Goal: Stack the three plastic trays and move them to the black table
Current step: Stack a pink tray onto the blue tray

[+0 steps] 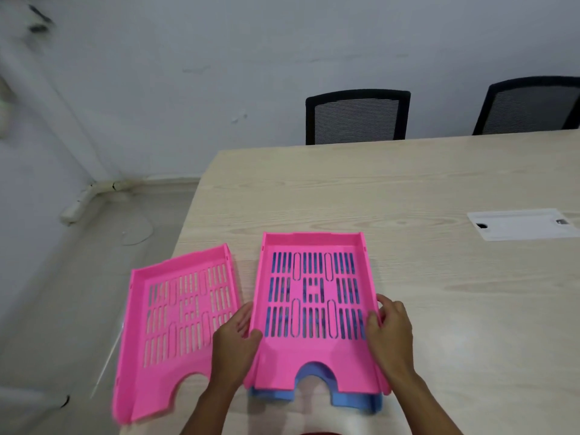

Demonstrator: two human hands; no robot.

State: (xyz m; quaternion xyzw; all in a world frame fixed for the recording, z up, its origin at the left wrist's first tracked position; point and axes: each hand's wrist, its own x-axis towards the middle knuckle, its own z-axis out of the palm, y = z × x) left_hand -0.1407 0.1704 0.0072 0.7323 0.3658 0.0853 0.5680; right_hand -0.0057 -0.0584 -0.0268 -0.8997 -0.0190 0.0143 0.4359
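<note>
A pink slotted tray (pixel 314 350) lies on top of a blue tray (pixel 354 401), whose front edge and colour show below and through the slots. My left hand (pixel 235 343) grips the pink tray's left wall. My right hand (pixel 390 328) grips its right wall. A second pink tray (pixel 157 356) lies to the left, tilted, with its left part hanging past the edge of the light wooden table (pixel 439 189). No black table is in view.
Two black mesh chairs (pixel 356 116) (pixel 533 105) stand at the table's far side. A white cable hatch (pixel 521 224) is set into the tabletop at right. Grey floor and a wall corner with white trunking (pixel 84 196) lie to the left.
</note>
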